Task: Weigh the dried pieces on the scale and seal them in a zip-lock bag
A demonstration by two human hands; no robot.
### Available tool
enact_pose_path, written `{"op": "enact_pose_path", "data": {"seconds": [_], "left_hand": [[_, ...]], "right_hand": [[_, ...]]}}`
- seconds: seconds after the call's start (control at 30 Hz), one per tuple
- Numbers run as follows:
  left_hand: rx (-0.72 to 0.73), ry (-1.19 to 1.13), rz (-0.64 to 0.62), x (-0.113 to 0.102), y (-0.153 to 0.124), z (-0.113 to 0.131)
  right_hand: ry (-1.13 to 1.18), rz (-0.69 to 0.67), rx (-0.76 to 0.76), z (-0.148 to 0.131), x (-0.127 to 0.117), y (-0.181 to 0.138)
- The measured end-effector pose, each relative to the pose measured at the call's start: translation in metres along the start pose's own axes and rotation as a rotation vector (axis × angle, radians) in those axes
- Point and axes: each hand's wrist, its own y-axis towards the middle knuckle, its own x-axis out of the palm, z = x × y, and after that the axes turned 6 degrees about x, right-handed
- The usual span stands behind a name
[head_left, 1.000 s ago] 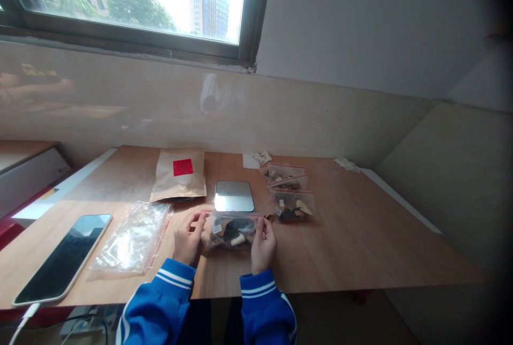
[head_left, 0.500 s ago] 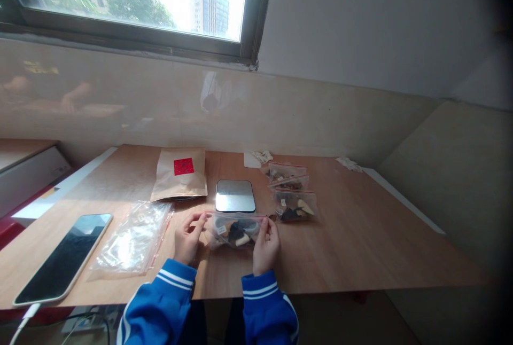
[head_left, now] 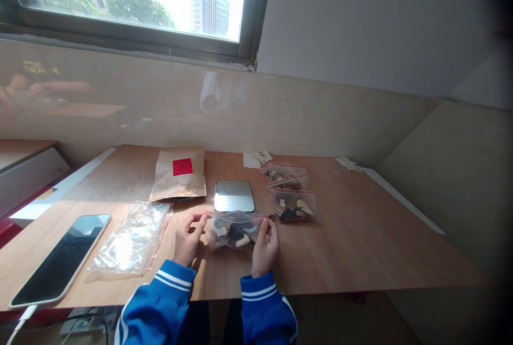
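Observation:
Both my hands hold a small clear zip bag [head_left: 234, 230] with a red seal strip, filled with dark and pale dried pieces. My left hand [head_left: 187, 239] pinches its top left corner; my right hand [head_left: 264, 246] pinches the top right corner. The bag hangs just above the wooden table [head_left: 360, 238], in front of a small silver scale [head_left: 234, 196]. Both sleeves are blue with white stripes.
Three filled zip bags [head_left: 292, 190] lie right of the scale. A brown paper pouch with a red label [head_left: 179, 174] lies behind. A pile of unfilled clear zip bags [head_left: 132, 238] and a phone [head_left: 60, 259] on a cable lie left. Crumpled paper scraps [head_left: 348, 163] sit near the wall.
My right hand's fingers have slid slightly along the bag's top edge; the bag has shifted a little. Nothing else has moved.

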Motion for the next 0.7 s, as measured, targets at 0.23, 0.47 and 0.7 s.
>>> {"op": "enact_pose_path", "data": {"seconds": [0.23,0.47,0.7], "left_hand": [[-0.035,0.072,0.007,0.0020,-0.0011,-0.0012],[-0.078,0.108,0.018,0.0019,-0.0026,-0.0027],[-0.007,0.095,0.062,0.0020,-0.0009,-0.0025]], "right_hand": [[-0.027,-0.074,-0.052,0.0020,-0.0001,0.0000],[-0.039,-0.070,-0.084,0.0003,-0.0006,-0.0009],[-0.066,-0.088,-0.106,0.0035,0.0002,-0.0003]]}}
